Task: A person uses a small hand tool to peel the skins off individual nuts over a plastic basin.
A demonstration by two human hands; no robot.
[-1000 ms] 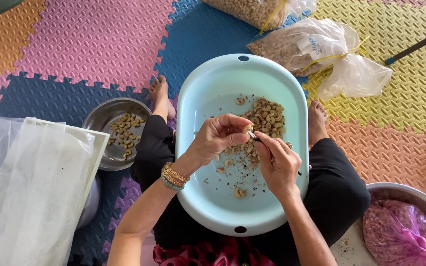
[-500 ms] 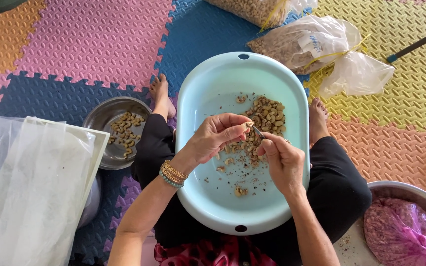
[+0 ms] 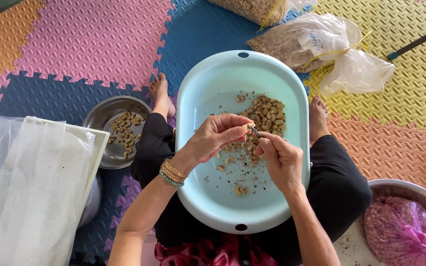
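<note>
A light blue oval tub [image 3: 208,88] rests on my lap, with a heap of cashew nuts [image 3: 269,113] at its far right and bits of skin scattered on its bottom. My left hand [image 3: 218,135] hovers over the tub's middle, its fingertips pinched on a single cashew nut [image 3: 249,129]. My right hand [image 3: 281,158] is close beside it, gripping a small metal tool [image 3: 255,132] whose tip touches that nut. Beaded bracelets circle my left wrist.
A steel bowl [image 3: 99,118] with peeled nuts sits at my left knee. A clear plastic bag over a white tray [image 3: 30,187] lies at the left. Bagged nuts [image 3: 311,42] lie beyond the tub. A metal basin with a pink bag [image 3: 405,231] is at the lower right. Coloured foam mats cover the floor.
My hands have stayed over the tub's middle. The right hand has shifted slightly and worked the tool against the nut held by the left fingers.
</note>
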